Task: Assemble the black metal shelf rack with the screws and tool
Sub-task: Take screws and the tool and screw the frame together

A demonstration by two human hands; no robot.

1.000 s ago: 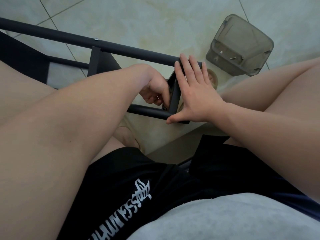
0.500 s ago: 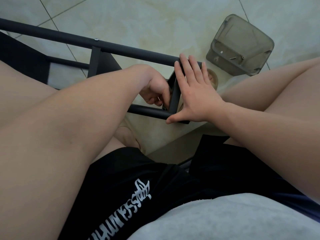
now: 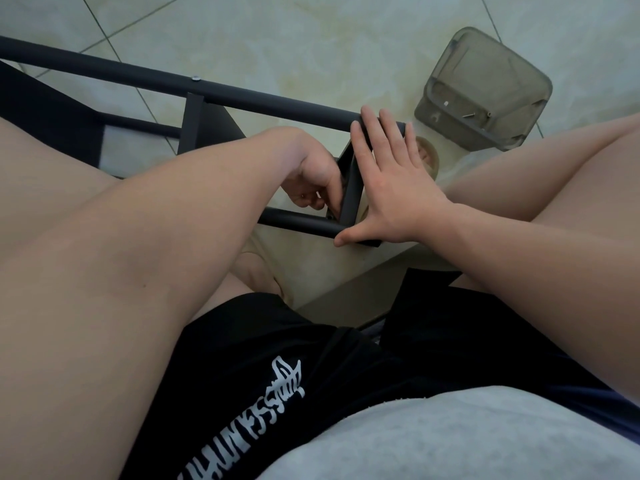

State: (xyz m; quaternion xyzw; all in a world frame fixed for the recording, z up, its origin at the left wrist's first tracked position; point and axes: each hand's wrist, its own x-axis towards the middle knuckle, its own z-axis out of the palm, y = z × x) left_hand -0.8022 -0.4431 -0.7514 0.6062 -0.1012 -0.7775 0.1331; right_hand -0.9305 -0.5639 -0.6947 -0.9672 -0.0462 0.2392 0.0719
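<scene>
While the right hand lies flat, fingers spread, against the outer side of the end bracket, the left hand is curled at its inner face; pinching a screw or the tool, cannot tell. Shelf rack lies across the tiled floor between the person's legs. One screw head already sits in the top tube; this end joint looks mid-fastening. Spare screws wait in the plastic tub nearby. Rough guess: partly built, more joints left.
</scene>
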